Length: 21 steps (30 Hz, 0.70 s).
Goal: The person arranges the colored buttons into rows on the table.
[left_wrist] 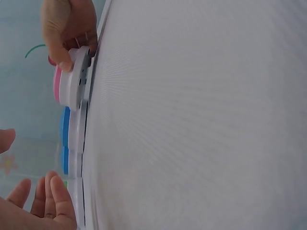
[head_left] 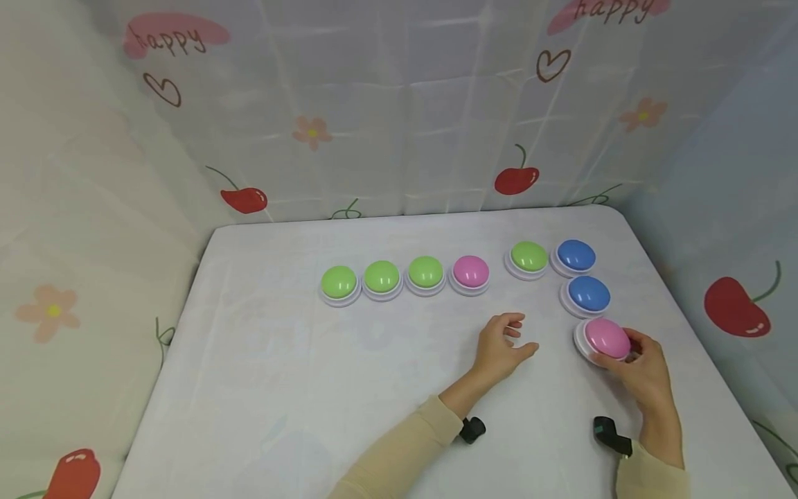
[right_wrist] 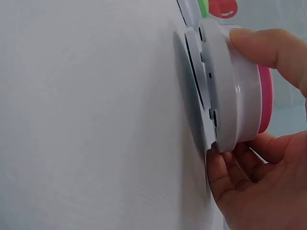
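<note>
My right hand (head_left: pixel 645 374) grips a pink push button (head_left: pixel 607 338) with a white round base, thumb on the near side and fingers around the far side. In the right wrist view this button (right_wrist: pixel 247 91) is tilted, its underside showing, and its lower edge is close to the fingertips and the white cloth. My left hand (head_left: pixel 501 348) hovers over the table left of it, fingers loosely bent and holding nothing. Just beyond the gripped button sits a blue button (head_left: pixel 589 294), with another blue button (head_left: pixel 576 256) behind it.
Left of the blue buttons stands a green button (head_left: pixel 528 256). Further left, a second pink button (head_left: pixel 470 272) ends a row with three green buttons (head_left: pixel 382 276). The white-covered table (head_left: pixel 280 374) is bordered by printed curtains (head_left: pixel 399 104) at the back and sides.
</note>
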Motion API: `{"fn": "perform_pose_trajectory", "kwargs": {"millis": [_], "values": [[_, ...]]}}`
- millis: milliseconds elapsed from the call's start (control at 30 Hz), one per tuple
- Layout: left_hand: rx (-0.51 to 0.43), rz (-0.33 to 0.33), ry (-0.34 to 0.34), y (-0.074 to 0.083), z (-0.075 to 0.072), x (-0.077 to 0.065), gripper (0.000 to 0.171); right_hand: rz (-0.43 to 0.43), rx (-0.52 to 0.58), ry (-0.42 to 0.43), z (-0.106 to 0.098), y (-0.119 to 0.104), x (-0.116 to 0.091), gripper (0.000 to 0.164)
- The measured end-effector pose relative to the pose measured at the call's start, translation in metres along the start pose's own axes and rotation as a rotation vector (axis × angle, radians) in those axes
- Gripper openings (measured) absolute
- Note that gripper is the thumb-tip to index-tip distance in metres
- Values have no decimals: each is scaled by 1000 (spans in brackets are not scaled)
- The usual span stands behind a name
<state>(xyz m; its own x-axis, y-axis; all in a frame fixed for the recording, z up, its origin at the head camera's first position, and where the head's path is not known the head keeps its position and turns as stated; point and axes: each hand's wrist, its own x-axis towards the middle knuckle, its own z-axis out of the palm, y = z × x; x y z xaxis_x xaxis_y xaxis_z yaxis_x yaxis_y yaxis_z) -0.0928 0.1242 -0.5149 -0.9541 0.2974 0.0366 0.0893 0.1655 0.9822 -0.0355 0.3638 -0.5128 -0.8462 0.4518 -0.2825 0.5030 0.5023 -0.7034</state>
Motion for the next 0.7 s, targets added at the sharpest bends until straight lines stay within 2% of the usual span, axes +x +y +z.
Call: {"fn": "perform_pose_trajectory", "kwargs": {"millis": [100, 233, 367, 500, 700], "values": [[-17, -13, -15, 0, 0, -1, 48, -3, 20, 17, 2, -4, -3, 92], [-32, -12, -48, 1, 0, -1, 49, -50, 54, 40, 8, -14, -10, 89], [-23, 20, -85, 2, -3, 0, 53, -123, 80, 45, 17, -30, -18, 87], [-13, 45, -117, 7, -12, 2, 57, -257, 110, 52, 27, -46, -26, 84], [-25, 70, -142, 13, -35, 4, 64, -508, 195, 27, 42, -67, -35, 78]]}}
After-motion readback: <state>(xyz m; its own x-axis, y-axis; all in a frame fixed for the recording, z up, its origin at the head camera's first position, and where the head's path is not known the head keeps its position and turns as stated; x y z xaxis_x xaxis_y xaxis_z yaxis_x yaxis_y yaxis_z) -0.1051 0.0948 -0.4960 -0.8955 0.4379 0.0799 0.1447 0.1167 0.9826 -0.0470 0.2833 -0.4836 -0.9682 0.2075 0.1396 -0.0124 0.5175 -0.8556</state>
